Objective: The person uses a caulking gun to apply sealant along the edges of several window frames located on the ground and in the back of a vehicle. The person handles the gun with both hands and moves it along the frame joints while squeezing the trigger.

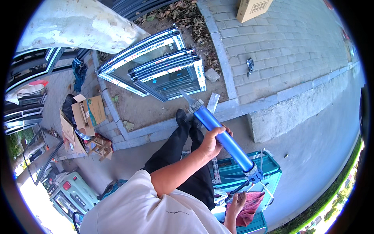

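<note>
One blue caulking gun (238, 153) slants across the centre of the frame, nozzle toward the upper left. The fingers of one left hand (211, 144) wrap its barrel. One right hand (237, 202), lower right of centre, is near one red cloth (251, 206), fingers curled; I cannot tell whether they hold anything. Two cardboard boxes show: one open, left (94, 111); one top right (251, 11).
</note>
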Tool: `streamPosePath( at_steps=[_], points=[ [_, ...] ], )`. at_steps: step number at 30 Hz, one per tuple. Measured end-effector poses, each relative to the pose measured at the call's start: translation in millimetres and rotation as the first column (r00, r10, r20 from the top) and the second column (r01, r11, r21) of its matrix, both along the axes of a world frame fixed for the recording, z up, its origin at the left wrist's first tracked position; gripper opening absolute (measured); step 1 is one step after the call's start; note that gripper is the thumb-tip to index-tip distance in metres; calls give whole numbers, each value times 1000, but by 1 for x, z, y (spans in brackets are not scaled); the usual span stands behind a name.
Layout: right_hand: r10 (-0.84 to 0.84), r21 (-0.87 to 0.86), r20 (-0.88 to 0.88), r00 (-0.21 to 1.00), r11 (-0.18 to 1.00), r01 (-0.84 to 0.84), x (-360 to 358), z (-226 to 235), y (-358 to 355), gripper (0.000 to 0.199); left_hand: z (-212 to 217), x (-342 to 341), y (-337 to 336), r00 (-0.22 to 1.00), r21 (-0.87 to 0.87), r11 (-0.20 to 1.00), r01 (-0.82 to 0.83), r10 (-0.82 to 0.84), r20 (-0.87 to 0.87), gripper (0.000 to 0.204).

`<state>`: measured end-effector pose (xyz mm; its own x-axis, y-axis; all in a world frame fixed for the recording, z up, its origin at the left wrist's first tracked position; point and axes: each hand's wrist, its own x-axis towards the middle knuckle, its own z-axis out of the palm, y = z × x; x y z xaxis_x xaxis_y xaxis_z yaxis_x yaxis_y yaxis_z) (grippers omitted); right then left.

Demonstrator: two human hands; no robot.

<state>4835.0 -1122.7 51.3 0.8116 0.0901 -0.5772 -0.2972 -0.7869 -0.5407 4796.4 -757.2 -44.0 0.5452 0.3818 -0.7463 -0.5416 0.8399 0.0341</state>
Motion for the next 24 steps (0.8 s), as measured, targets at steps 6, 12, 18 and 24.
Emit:
streamPosePath(
  at_steps=[6,12,18,24],
  points=[
    [71,422,-363,929,901,96,17,-17,34,78,-15,8,-4,997,-82,996,42,-48,-64,27],
    [39,564,-649,760,695,446,-14,-7,65,49,-55,5,-5,983,-136,979,153,-165,-80,31],
    [-39,518,-743,668,597,612,-52,-1,92,57,-108,-16,-25,965,-202,950,236,-254,-67,35],
    [-194,519,-662,724,579,629,-120,-29,118,49,-163,-49,-31,945,-259,910,323,-327,27,37]
  ],
)
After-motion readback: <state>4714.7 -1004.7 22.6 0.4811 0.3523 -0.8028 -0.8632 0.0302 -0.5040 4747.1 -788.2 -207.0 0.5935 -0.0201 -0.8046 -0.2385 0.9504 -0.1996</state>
